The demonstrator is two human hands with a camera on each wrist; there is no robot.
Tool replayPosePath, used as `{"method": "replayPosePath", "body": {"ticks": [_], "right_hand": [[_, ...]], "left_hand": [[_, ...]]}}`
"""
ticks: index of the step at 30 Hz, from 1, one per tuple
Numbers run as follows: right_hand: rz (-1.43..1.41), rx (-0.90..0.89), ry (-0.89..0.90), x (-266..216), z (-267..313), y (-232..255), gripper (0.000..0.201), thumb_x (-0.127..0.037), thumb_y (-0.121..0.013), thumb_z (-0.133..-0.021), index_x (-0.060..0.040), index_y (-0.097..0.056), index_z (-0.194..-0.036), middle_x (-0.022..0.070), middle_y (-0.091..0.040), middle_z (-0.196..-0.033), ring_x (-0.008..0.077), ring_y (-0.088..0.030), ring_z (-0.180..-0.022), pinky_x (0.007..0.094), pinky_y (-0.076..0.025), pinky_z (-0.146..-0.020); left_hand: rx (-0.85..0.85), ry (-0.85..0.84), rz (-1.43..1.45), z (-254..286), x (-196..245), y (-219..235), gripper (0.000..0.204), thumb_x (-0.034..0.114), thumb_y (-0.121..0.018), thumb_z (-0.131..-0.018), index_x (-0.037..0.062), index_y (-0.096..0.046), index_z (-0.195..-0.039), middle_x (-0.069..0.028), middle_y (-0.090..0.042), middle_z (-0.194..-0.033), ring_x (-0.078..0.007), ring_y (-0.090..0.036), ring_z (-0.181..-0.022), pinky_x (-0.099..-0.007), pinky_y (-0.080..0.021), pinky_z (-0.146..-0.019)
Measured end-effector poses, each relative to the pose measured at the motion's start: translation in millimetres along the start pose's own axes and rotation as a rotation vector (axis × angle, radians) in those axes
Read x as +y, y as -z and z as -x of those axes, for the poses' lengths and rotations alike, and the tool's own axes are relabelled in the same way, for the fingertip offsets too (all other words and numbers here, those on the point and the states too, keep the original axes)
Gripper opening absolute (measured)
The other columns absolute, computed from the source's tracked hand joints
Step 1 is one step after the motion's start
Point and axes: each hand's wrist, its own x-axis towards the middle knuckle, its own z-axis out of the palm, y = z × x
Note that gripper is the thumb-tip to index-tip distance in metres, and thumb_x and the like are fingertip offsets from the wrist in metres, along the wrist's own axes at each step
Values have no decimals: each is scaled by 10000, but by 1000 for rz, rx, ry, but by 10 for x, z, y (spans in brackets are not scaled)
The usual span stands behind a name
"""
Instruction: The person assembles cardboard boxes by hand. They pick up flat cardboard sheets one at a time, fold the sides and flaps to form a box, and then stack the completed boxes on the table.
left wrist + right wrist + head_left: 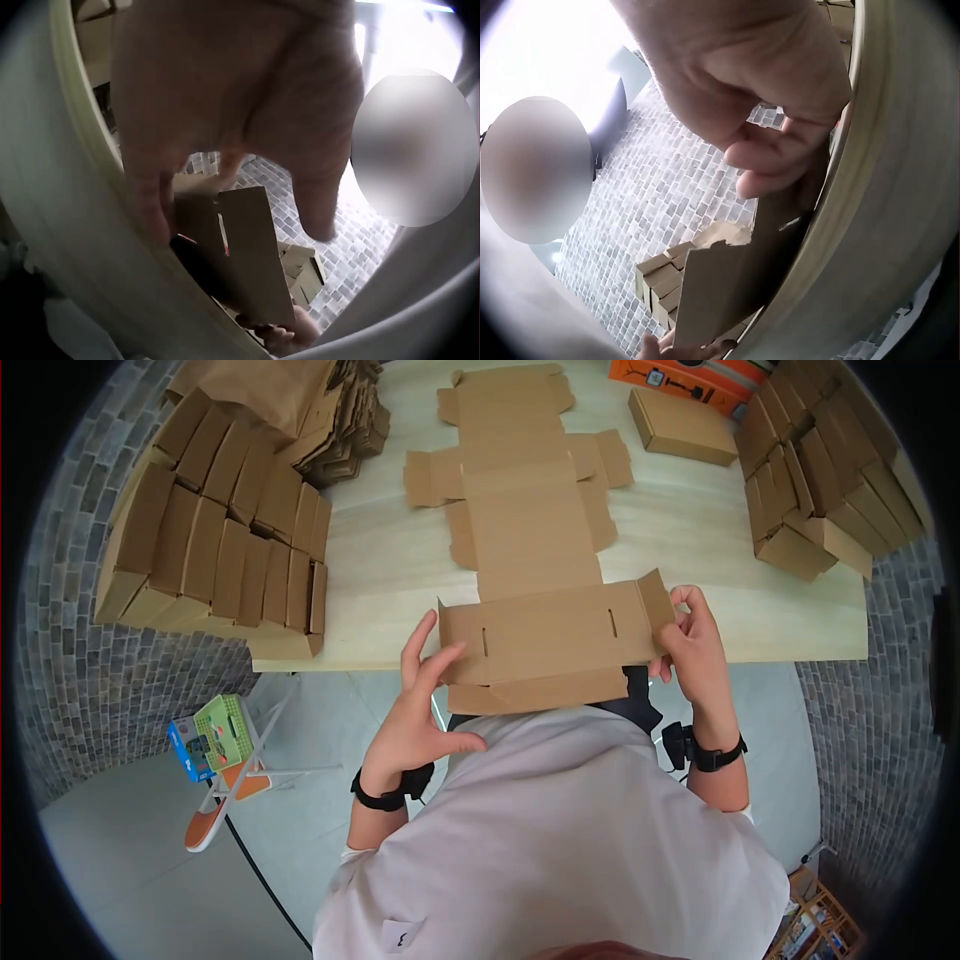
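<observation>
A flat cardboard blank (535,520) with side tabs lies lengthwise on the table, its near panel (550,638) with two slits reaching the table's front edge. Side flaps of that panel stand up, and its front strip (540,690) hangs past the edge. My right hand (697,655) pinches the right flap between thumb and fingers; in the right wrist view the hand (757,97) has curled fingers at the cardboard (712,289). My left hand (410,710) is spread, fingers at the left flap, thumb away from the board. The left wrist view shows the slit panel (259,255) below the hand (240,97).
Folded boxes stand in rows at the left (225,550) and right (830,470) of the table (370,560). A closed box (685,425) lies near an orange package (685,380) at the back. Flattened brown cardboard (340,430) is piled at the back left.
</observation>
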Motion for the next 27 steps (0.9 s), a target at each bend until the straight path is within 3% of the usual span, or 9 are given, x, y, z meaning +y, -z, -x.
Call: {"method": "replayPosePath", "body": {"ticks": [1,2,6,11,19,21,22,24,27], "right_hand": [[-4,0,1,5,-13,-3,240,8,-486,-875,-61,-381,-1078,45,-595,-719,90,-558,-466,211,-380,-382],[-9,-1,6,2,-19,-4,247,15,-491,-869,-60,-382,-1077,49,-595,-727,90,-558,-464,213,-379,-378],[1,-4,5,0,4,-32,263,33,-497,-852,-54,-384,-1072,49,-600,-758,90,-554,-461,213,-376,-382],[44,60,118,140,44,-61,214,42,-499,-826,-34,-419,-1010,49,-592,-844,77,-529,-494,225,-423,-449],[176,93,91,48,76,-124,213,39,-511,-801,-24,-422,-985,68,-593,-865,81,-518,-493,250,-444,-472],[199,101,65,39,76,-142,221,40,-511,-797,-25,-418,-987,72,-597,-869,84,-522,-492,255,-445,-473],[212,93,63,35,78,-149,225,40,-510,-795,-26,-414,-987,73,-601,-873,85,-525,-492,257,-445,-471],[225,87,58,21,84,-156,228,41,-509,-793,-27,-410,-988,74,-604,-876,87,-529,-493,259,-445,-469],[247,72,50,-2,105,-183,228,41,-507,-797,-22,-405,-991,76,-610,-879,83,-532,-499,260,-449,-467]], "left_hand": [[-42,-114,-303,-12,51,14,981,247,-954,-607,128,-442,-1436,-150,-233,-1599,-377,-493,-1318,-448,-451,-1084],[-25,-171,-457,-19,-3,17,868,413,-934,-585,123,-559,-1311,-186,-284,-1565,-397,-360,-1411,-476,-434,-1089],[22,-247,-613,-87,-109,-79,667,359,-914,-642,98,-615,-1178,-167,-362,-1514,-376,-414,-1359,-453,-466,-1052],[349,-180,-478,-184,-137,-237,490,265,-881,-718,70,-613,-1078,-116,-546,-1269,-299,-543,-1154,-386,-482,-937],[486,-149,-294,-230,-376,-354,452,160,-861,-764,48,-565,-1086,-95,-535,-1107,-244,-545,-1058,-328,-483,-876],[609,-172,29,-259,-399,-385,375,87,-839,-775,45,-571,-1034,-91,-536,-1052,-210,-558,-987,-304,-496,-772],[612,-165,27,-240,-390,-362,375,87,-839,-775,45,-571,-1034,-91,-536,-1052,-210,-558,-987,-304,-496,-772],[428,-259,-368,-216,-344,-303,252,81,-817,-789,41,-605,-920,-99,-540,-1015,-196,-570,-897,-296,-485,-687],[303,-280,-448,-138,-296,-314,212,127,-815,-787,39,-622,-800,-104,-542,-996,-193,-574,-844,-281,-468,-678]]}}
